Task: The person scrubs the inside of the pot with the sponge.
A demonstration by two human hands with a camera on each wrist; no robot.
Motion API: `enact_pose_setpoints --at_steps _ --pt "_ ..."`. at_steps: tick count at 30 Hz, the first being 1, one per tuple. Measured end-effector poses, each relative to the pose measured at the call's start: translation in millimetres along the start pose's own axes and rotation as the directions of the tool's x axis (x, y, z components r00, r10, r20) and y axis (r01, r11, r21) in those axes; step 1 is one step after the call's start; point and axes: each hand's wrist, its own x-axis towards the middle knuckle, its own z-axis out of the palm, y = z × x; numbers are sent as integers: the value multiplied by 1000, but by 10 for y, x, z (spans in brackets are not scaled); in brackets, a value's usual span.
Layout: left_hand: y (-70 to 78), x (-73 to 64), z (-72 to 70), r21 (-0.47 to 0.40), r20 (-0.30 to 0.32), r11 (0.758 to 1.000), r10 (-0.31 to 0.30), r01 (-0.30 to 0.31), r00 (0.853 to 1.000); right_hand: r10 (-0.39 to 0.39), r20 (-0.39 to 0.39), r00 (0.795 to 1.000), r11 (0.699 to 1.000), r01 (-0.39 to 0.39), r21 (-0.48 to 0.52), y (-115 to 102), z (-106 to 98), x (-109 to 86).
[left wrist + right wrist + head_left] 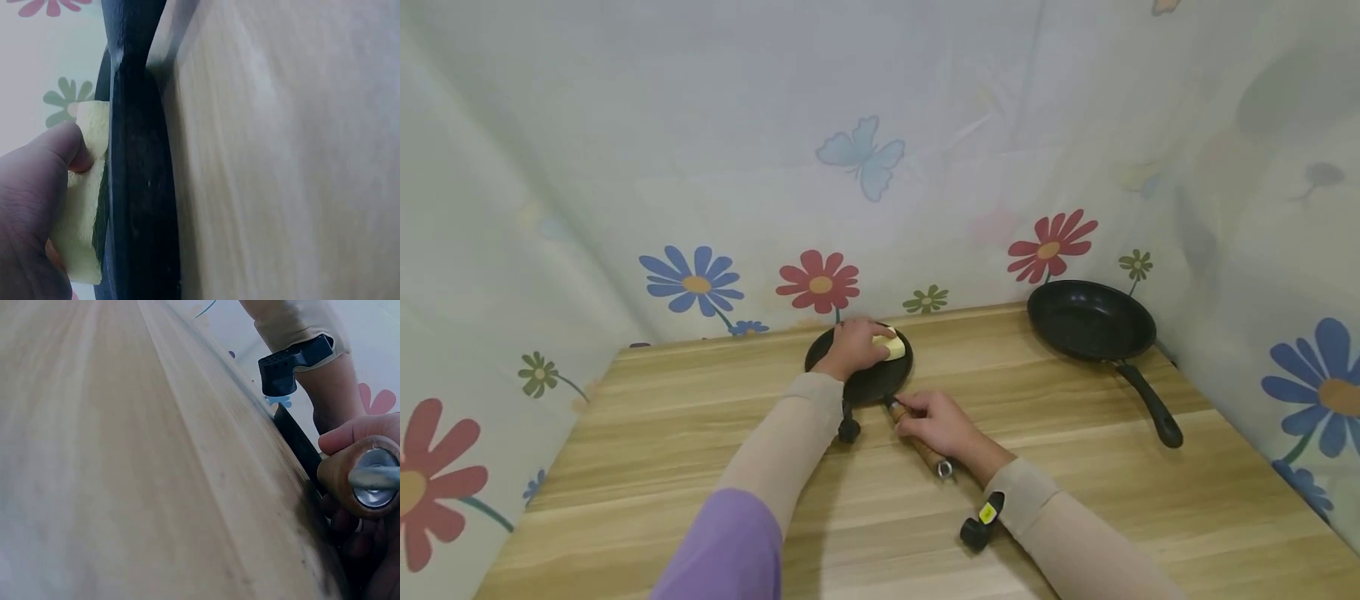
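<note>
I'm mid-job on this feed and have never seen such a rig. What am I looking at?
No machine here: each grip is a person's bare hand. The wide picture comes from a camera on the head; the other two, from cameras on the wrists. On the wood-grain table are a wooden-handled pan and, farther right, a black-handled pan. The left grip pinches a yellow sponge, dark green side toward the first pan; the right grip holds that pan's handle.

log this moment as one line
left hand: holds sponge on small pan | right hand: grips that pan's handle | big pan: on table, untouched
</note>
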Motion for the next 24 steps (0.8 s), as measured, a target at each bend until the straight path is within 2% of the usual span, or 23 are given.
enact_pose_setpoints --at_steps 5,12,17,24 --pt "59 -54 -5 -9 48 1000 -16 17 999 17 -7 1000 1000 -17 -3 -26 23 -19" --pt "154 -178 -62 9 114 999 32 -33 993 57 -13 998 998 -57 4 -63 -12 -18" --pt "175 -314 -131 -14 179 997 78 -77 981 53 -18 998 999 -53 3 -54 -8 -10" --pt "109 -447 -191 -29 257 990 140 -138 956 61 -39 997 998 -61 -8 -46 29 -26"
